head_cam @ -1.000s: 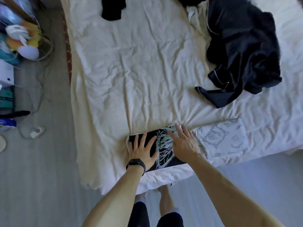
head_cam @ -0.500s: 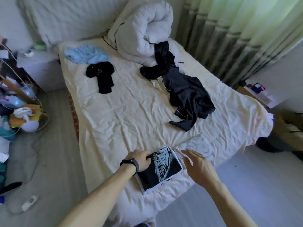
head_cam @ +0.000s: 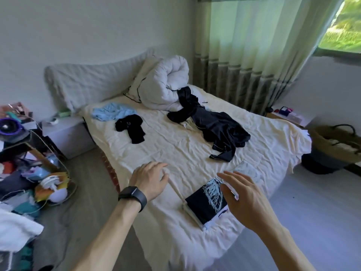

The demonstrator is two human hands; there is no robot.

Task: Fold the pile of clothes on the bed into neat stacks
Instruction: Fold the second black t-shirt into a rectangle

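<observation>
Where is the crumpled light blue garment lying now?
In the head view, the crumpled light blue garment lies far left on the cream bed, just behind the small black garment.

A folded black shirt with white print [head_cam: 205, 209] lies flat between the left hand [head_cam: 149, 179] and right hand [head_cam: 248, 200]; crumpled dark clothes [head_cam: 220, 128] lie heaped well beyond.

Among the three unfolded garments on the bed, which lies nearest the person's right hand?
The large dark garment with pale piping: its end lies just beyond the right hand, while the small black garment and the light blue garment lie farther left.
</observation>
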